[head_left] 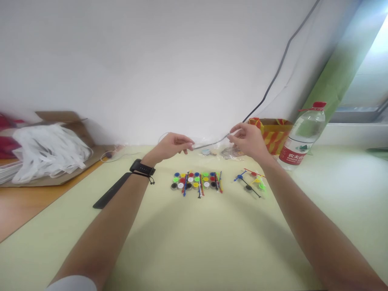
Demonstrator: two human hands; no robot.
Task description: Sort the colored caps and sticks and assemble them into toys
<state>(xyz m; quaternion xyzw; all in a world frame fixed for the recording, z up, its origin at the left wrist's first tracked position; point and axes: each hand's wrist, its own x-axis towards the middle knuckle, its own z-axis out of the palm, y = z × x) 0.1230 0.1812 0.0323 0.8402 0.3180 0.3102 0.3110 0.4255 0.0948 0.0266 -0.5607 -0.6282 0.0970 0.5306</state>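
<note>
My left hand (177, 144), with a black watch on its wrist, is raised near the wall, thumb and fingers pinched. My right hand (247, 138) is pinched too, farther right. Between them, at the height of the fingertips, runs a thin grey strip or cable (210, 144); whether the fingers grip it is hard to make out. Below the hands, several coloured round pieces (190, 180) stand in rows on the pale green table (182, 238), with coloured arrow-shaped sticks (200, 186) laid across them. To their right lies a looser group of discs with arrows (248, 188).
A water bottle (303, 135) and a red-yellow bag (274, 135) stand at the right. A black phone-like slab (112, 190) lies left. Farther left, white straps (50, 151) fill a cardboard box. Clear plastic bags (232, 152) lie by the wall.
</note>
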